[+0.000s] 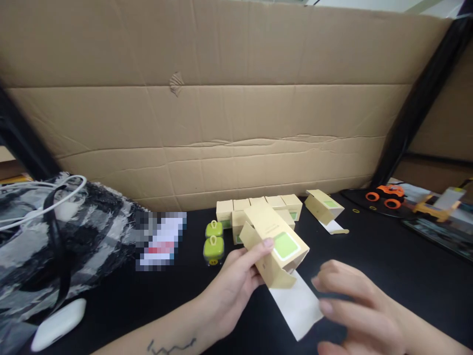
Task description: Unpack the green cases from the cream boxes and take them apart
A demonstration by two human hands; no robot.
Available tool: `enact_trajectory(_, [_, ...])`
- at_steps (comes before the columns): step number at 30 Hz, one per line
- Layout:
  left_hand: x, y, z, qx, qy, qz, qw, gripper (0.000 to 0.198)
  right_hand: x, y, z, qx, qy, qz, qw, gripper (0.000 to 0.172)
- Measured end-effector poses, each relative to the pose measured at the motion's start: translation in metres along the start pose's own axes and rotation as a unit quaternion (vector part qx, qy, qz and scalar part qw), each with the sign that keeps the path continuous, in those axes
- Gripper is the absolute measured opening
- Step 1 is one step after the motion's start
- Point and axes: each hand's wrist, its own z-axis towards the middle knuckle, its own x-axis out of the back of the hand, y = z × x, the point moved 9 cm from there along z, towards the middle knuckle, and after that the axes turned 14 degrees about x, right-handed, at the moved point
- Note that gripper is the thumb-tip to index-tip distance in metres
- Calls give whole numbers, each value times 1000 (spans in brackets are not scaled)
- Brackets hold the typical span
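Observation:
My left hand grips a small tan carton with a green square on its side, held tilted above the black table. The carton's end flaps are open, and a white paper insert sticks out below it. My right hand hovers just right of the insert, fingers curled and slightly blurred, with nothing visible in it. Two green toy-like pieces sit on the table left of the carton. A row of several matching closed cartons stands behind.
One opened carton lies at the back right. An orange toy car and a yellow toy sit far right. A grey fuzzy bag with white cable, a white case and a cardboard wall border the space.

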Motion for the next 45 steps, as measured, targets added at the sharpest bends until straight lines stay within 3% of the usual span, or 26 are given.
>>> enact_trajectory(4, [5, 1, 2, -12, 19, 28, 999, 35, 1, 0, 19, 32, -50, -56, 997, 48])
enact_trajectory(10, [19, -4, 8, -20, 75, 8, 997, 29, -5, -7, 29, 50, -81, -119, 988, 46])
enact_trajectory(13, [15, -9, 8, -4, 66, 12, 998, 29, -15, -16, 34, 86, -126, -124, 980, 29])
enact_trajectory(17, [10, -19, 13, 21, 25, -5, 999, 34, -16, -6, 24, 95, -214, -116, 965, 41])
enact_trajectory(20, [17, -29, 22, 19, 27, -4, 999, 51, 17, 40, -1, 13, -168, -121, 978, 42])
enact_trajectory(22, [21, -37, 29, 10, 31, 35, 999, 59, 45, 95, -31, -120, -117, -148, 975, 44])
enact_trajectory(24, [19, -43, 33, -3, 15, 88, 996, 61, 48, 147, -67, -224, -159, -127, 953, 43])
enact_trajectory(28, [14, -50, 35, -24, -11, 139, 990, 58, 22, 202, -117, -269, -273, -49, 922, 30])
enact_trajectory(31, [16, -51, 37, -23, -10, 140, 990, 60, -3, 209, -146, -290, -365, 36, 884, 21])
enact_trajectory(34, [17, -52, 39, -18, -7, 147, 989, 61, -14, 205, -163, -323, -408, 76, 851, 25])
enact_trajectory(41, [8, -46, 29, -13, -11, 171, 985, 56, -26, 203, -175, -402, -414, -1, 817, 29])
enact_trajectory(45, [5, -43, 24, -25, -10, 186, 982, 53, -20, 210, -176, -417, -408, -63, 810, 29])
